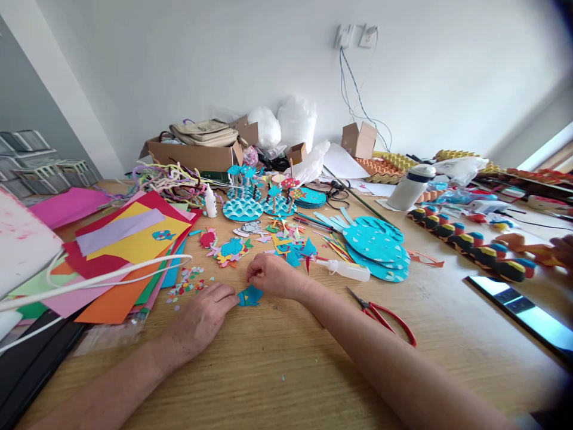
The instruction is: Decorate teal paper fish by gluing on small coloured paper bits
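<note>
A small blue paper fish lies flat on the wooden table between my hands. My left hand rests on the wood with its fingers together, the tips pressing the fish's left edge. Just above the fish, my right hand has thumb and finger pinched together; anything in that pinch is too small to make out. Tiny coloured paper dots are scattered beyond my left hand. Past my right hand are a white glue bottle on its side and red-handled scissors, slightly open. Cut-out paper fish lie in a pile ahead.
Coloured paper sheets are stacked at left, crossed by a white cable. Blue painted discs and a dark phone-like slab lie at right. Decorated blue stands, a small upright bottle and a cardboard box are farther back.
</note>
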A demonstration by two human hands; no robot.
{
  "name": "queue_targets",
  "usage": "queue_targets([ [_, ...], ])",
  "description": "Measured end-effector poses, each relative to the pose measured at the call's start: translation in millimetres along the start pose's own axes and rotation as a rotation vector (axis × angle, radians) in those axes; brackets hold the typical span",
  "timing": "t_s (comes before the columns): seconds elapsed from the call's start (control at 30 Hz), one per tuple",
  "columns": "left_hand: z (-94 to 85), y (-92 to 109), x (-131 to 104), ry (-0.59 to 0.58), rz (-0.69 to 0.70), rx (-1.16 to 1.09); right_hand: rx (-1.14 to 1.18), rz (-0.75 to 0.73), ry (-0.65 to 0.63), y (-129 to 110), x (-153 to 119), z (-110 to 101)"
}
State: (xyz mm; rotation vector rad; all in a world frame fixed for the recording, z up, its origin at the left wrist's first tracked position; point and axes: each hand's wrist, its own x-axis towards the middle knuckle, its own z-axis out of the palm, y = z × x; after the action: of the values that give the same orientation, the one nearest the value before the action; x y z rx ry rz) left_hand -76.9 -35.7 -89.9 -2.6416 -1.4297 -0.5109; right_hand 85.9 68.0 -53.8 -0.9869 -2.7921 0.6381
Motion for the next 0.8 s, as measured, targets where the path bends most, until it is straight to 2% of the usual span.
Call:
queue_targets([
  [0.2, 1.0, -0.7, 0.1, 0.019, 0.010, 0.002, -0.056, -0.084, 0.000, -4.5, -6.1, 6.6],
  [0.8, -0.3, 0.8, -0.1, 0.041, 0.032, 0.040, -0.133, -0.037, -0.081, -7.7, -0.6, 7.4],
])
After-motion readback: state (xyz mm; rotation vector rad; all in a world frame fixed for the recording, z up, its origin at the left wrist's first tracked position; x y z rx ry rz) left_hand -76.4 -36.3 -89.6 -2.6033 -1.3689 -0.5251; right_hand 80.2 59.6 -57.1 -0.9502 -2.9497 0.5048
